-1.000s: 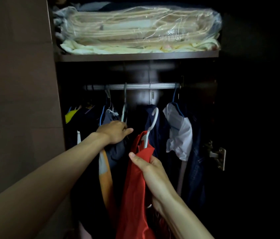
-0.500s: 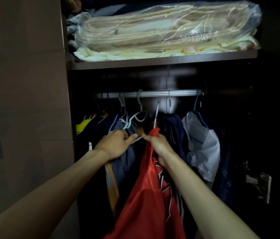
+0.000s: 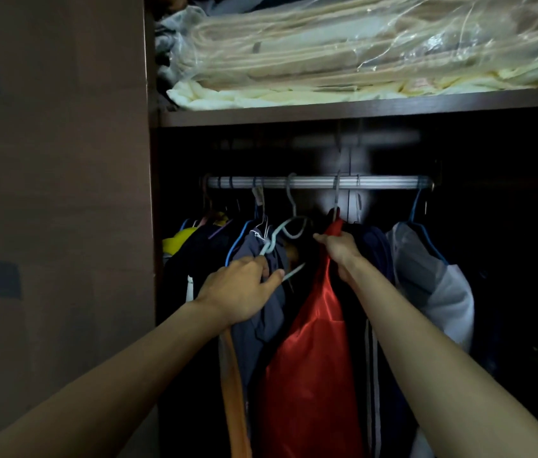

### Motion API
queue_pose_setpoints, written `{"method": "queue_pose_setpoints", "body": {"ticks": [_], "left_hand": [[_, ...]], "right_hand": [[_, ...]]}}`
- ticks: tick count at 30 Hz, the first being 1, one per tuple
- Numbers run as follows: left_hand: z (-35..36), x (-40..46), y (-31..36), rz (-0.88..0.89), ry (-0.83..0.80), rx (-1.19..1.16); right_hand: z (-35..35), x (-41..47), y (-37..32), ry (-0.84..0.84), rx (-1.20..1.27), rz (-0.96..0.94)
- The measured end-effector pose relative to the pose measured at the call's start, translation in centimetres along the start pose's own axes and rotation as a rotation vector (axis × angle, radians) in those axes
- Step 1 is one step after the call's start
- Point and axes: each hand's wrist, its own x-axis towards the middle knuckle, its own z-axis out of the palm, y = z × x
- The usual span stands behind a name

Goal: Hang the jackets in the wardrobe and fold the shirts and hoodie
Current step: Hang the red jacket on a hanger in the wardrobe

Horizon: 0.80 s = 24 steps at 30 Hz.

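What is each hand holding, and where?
Right hand grips the red jacket at its top, by the hanger. Left hand grips the grey garment.

Right hand (image 3: 338, 251) grips red jacket (image 3: 314, 342) under rail (image 3: 320, 182); left hand (image 3: 241, 287) holds grey garment (image 3: 266, 312).

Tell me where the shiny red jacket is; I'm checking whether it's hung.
The shiny red satin jacket hangs mid-wardrobe, its hanger hook at the silver rail, between a grey garment and dark striped clothing.
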Motion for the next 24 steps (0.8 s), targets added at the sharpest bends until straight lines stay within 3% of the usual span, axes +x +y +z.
{"method": "queue_pose_setpoints", "body": {"ticks": [3,8,11,14,21,24], "left_hand": [[-0.2,-0.5,-0.3,-0.004,-0.021,-0.005],[-0.7,-2.3,0.3,0.026,0.065,-0.082],[-1.2,-3.8,1.5,0.061,0.169,-0.080],[-1.5,-5.4,3.1,0.101,0.188,-0.247],[-1.2,-11.2,13.5,0.384,0.166,-0.635],[-3.3,-14.8,19.6,0.526,0.188,-0.752]], "right_hand": [[0.0,-1.6,0.6,-0.002,-0.023,-0.075],[-1.9,-7.2,0.6,0.001,-0.376,-0.293],[-3.9,-11.5,0.4,-0.011,-0.456,-0.320],[-6.5,-15.5,0.0,-0.012,-0.536,-0.339],[-16.0,-27.1,-3.8,0.199,-0.757,-0.452],[-19.6,-34.5,-6.6,0.271,-0.746,-0.464]]}}
